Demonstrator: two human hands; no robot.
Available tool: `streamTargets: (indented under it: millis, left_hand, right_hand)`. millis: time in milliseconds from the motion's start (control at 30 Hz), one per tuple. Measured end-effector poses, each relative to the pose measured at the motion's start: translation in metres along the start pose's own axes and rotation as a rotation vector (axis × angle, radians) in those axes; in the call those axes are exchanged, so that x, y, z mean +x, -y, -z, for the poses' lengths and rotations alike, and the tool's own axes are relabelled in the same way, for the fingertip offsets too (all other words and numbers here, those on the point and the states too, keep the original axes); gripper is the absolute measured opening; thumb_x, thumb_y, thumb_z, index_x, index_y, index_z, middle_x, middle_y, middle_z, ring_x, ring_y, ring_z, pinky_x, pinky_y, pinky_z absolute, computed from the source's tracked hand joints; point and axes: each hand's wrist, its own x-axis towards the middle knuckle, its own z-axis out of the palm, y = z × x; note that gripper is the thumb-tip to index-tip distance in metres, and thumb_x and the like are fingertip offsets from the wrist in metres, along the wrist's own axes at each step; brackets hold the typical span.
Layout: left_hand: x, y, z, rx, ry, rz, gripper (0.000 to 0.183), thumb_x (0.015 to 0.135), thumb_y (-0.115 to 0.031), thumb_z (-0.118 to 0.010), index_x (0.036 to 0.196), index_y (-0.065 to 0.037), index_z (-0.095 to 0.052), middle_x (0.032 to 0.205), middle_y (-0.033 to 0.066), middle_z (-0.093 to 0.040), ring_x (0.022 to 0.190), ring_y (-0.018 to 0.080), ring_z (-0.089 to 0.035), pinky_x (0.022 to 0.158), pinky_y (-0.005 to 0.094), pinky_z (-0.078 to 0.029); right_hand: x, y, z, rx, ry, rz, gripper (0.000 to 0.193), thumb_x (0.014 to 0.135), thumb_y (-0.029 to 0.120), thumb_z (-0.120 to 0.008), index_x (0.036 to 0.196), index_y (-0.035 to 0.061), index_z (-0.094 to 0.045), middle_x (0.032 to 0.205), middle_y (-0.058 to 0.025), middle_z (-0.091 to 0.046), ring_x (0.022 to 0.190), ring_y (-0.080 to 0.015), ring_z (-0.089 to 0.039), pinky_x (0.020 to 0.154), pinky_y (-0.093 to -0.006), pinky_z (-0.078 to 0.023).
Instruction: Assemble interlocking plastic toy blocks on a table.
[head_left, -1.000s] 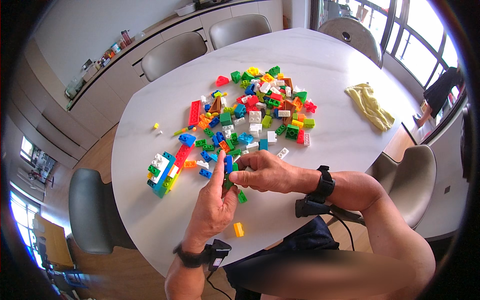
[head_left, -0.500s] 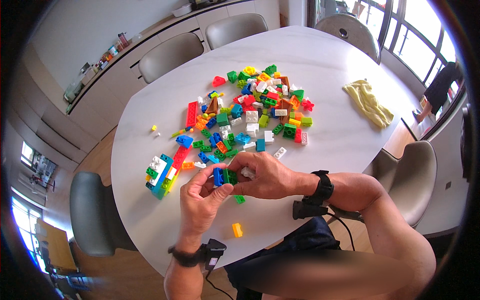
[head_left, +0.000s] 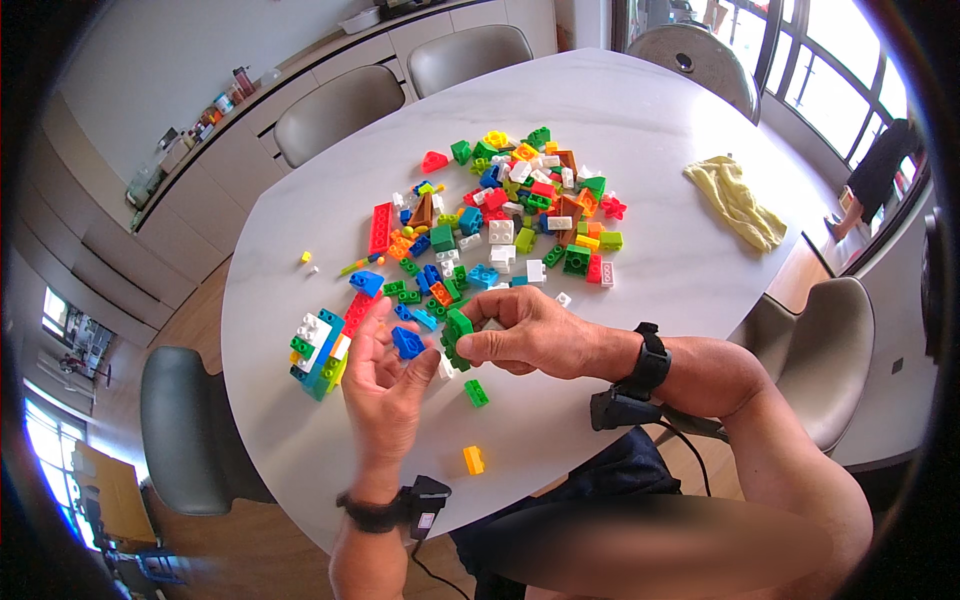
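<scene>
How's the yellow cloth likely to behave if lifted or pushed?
The cloth will probably droop, since its surface lies in soft folds. It should be light, looking like thin fabric. Lying flattened, it seems unlikely to roll.

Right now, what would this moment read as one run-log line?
left hand: blue brick by fingers, grip unclear | right hand: pinching green brick | table: loose bricks, yellow cloth

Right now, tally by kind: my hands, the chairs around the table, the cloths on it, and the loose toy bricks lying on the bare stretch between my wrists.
Hands: 2 (left hand, right hand)
Chairs: 5
Yellow cloth: 1
Loose toy bricks: 2 (green toy brick, yellow toy brick)
Total: 10
</scene>
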Motion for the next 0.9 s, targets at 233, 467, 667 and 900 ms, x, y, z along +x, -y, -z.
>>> streamTargets:
  millis: [233,467,667,900]
  left_hand:
    - [-0.002,0.003,0.006,0.195,0.105,-0.165,0.069,0.085,-0.017,-0.088,0.142,-0.001,-0.053,0.132,0.0134,-0.063,0.122,0.0203,-0.063,0.095,0.0321,-0.058]
    - [-0.006,-0.003,0.003,0.014,0.175,0.110,0.037,0.094,-0.001,-0.076,0.129,0.003,-0.064,0.111,0.0085,-0.073,0.098,0.0162,-0.073,0.087,0.0296,-0.060]
    - [-0.001,0.000,0.007,0.018,0.049,0.108,0.031,0.099,-0.004,-0.070,0.128,0.004,-0.064,0.110,0.0095,-0.072,0.094,0.0170,-0.074,0.082,0.0299,-0.062]
    - [0.001,0.004,0.007,-0.093,-0.015,0.108,0.031,0.098,-0.004,-0.070,0.128,0.003,-0.063,0.104,0.0070,-0.071,0.092,0.0172,-0.074,0.076,0.0303,-0.063]
  right_hand:
    - [0.001,0.001,-0.003,-0.030,-0.048,-0.037,0.038,0.096,0.030,-0.078,0.114,-0.0019,-0.066,0.084,-0.0029,-0.068,0.060,-0.0045,-0.050,0.048,-0.0229,-0.037]
    - [0.008,-0.020,-0.001,-0.253,-0.075,0.212,0.034,0.098,0.030,-0.075,0.106,-0.0020,-0.069,0.084,-0.0034,-0.068,0.062,-0.0047,-0.052,0.051,-0.0246,-0.041]
    - [0.002,0.001,0.001,-0.181,-0.051,0.025,0.036,0.106,0.034,-0.063,0.096,0.0002,-0.067,0.076,-0.0005,-0.063,0.057,-0.0061,-0.048,0.049,-0.0256,-0.038]
    - [0.003,-0.002,0.006,0.044,-0.028,-0.048,0.037,0.109,0.034,-0.054,0.092,0.0027,-0.066,0.062,0.0028,-0.051,0.052,-0.0064,-0.042,0.046,-0.0252,-0.031]
